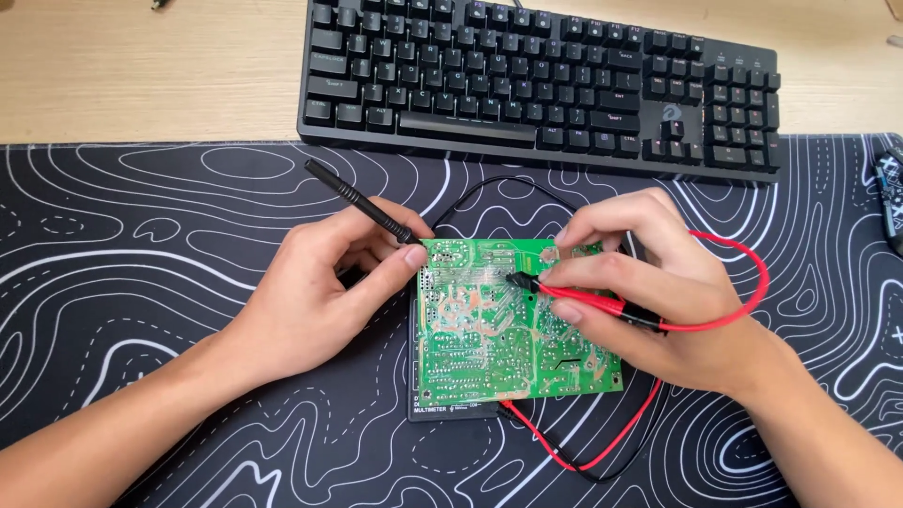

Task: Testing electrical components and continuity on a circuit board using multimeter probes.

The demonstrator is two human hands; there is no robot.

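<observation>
A green circuit board point(489, 348) lies solder side up on a dark multimeter point(442, 409) in the middle of the mat. My left hand point(324, 292) holds a black test probe point(362, 202) like a pen, its tip at the board's top left corner. My right hand point(640, 282) grips a red test probe point(574, 293) whose black tip touches the board near its upper middle. A red lead point(743, 282) loops right of that hand, and red and black leads point(583, 456) run out below the board.
A black desk mat point(141, 282) with white contour lines covers the near side of the wooden desk point(141, 66). A black mechanical keyboard point(536, 80) lies behind the board. A dark object point(889, 193) sits at the right edge.
</observation>
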